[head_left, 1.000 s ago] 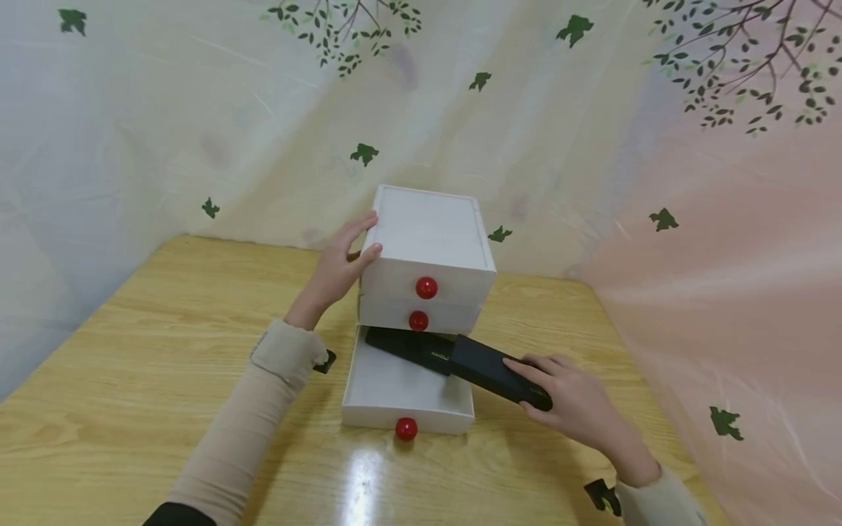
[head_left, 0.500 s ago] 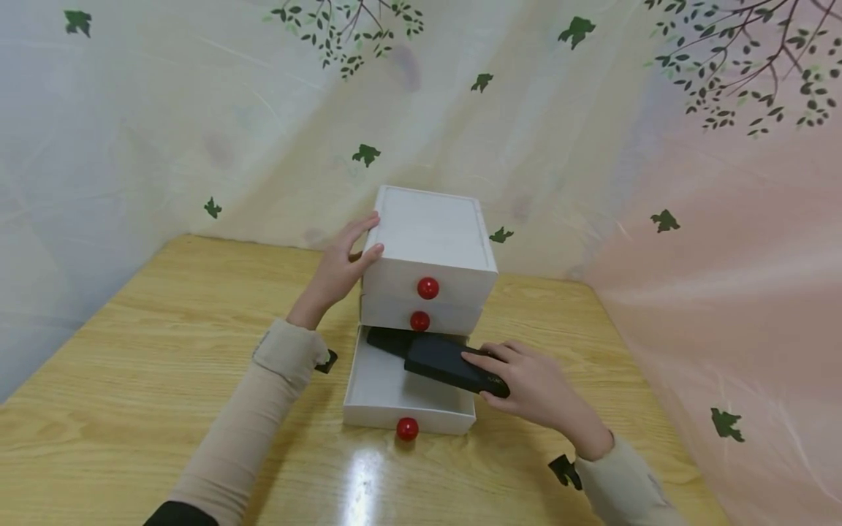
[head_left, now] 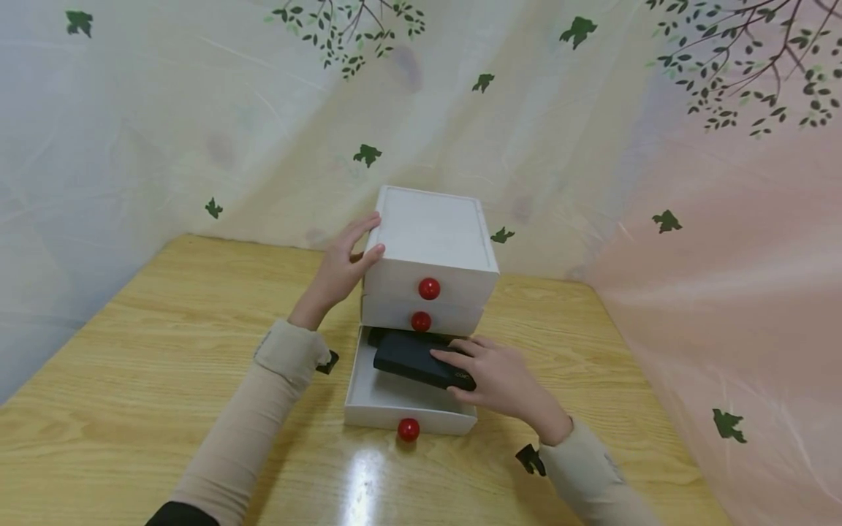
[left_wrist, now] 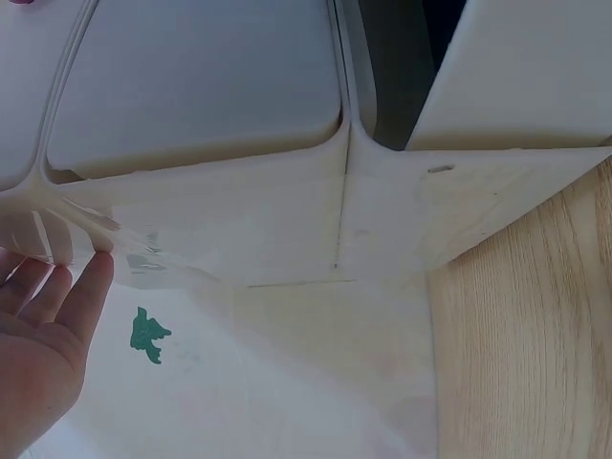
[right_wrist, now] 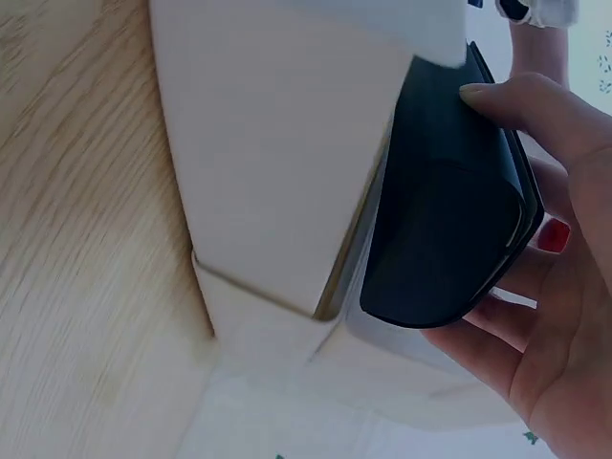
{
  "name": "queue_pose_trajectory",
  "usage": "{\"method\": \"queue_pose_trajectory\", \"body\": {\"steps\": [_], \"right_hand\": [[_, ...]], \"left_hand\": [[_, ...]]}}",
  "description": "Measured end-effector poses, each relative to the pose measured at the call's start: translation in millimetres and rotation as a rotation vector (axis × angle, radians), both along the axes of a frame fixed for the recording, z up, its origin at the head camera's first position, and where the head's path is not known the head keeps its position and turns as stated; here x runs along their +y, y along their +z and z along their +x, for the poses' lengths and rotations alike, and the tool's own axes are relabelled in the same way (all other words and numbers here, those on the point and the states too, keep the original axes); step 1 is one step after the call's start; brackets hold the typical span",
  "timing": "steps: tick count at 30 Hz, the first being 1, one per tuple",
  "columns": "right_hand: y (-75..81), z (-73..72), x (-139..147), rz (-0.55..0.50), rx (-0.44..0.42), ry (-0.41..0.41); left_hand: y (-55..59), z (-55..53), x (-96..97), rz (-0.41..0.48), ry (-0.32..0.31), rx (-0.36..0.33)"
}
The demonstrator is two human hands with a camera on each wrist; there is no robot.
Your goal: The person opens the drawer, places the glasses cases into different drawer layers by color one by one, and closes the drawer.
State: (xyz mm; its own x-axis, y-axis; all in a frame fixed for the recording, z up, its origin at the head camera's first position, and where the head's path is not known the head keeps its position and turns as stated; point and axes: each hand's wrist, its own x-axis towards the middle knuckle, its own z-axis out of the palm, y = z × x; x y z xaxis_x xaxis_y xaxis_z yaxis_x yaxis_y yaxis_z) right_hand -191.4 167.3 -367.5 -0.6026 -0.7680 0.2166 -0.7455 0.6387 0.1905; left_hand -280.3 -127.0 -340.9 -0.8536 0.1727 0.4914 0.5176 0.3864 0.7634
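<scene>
A white cabinet of small drawers (head_left: 430, 226) stands on the table, with its bottom drawer (head_left: 371, 416) pulled out. My right hand (head_left: 503, 383) grips a black glasses case (head_left: 417, 358) over that drawer, thumb on one side and fingers on the other, as the right wrist view shows. The case slants, its far end toward the cabinet. Behind it a second flat black item (head_left: 376, 337) lies in the drawer, mostly hidden. My left hand (head_left: 337, 272) rests against the cabinet's left side near the top, fingers extended; its fingertips touch the wall in the left wrist view.
Red knobs mark the upper drawer (head_left: 429, 288), the middle drawer (head_left: 421, 321) and the pulled-out one. The wood table (head_left: 164, 380) meets a pale leaf-print curtain (head_left: 276, 146) at the back, with a pinkish stretch on the right.
My right hand has moved the black glasses case leftward and farther over the drawer, covering most of the black item lying there. The left hand and cabinet have stayed in place.
</scene>
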Motion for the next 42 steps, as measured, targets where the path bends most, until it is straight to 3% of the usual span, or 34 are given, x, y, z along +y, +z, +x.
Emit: {"method": "queue_pose_trajectory", "body": {"steps": [7, 17, 27, 42], "right_hand": [[-4.2, -1.2, -17, 0.033, -0.003, 0.016], [-17.2, -1.9, -30, 0.039, -0.155, -0.048], [-32.7, -3.5, -34, 0.054, -0.161, -0.06], [-35.8, -8.5, -40, 0.017, -0.293, -0.107]], "left_hand": [[-0.5, 0.6, 0.7, 0.003, -0.001, 0.006], [-1.0, 0.2, 1.2, 0.016, -0.01, 0.014], [-0.9, 0.4, 1.0, 0.013, -0.005, 0.009], [-1.8, -0.4, 0.5, 0.023, 0.0, 0.025]]}}
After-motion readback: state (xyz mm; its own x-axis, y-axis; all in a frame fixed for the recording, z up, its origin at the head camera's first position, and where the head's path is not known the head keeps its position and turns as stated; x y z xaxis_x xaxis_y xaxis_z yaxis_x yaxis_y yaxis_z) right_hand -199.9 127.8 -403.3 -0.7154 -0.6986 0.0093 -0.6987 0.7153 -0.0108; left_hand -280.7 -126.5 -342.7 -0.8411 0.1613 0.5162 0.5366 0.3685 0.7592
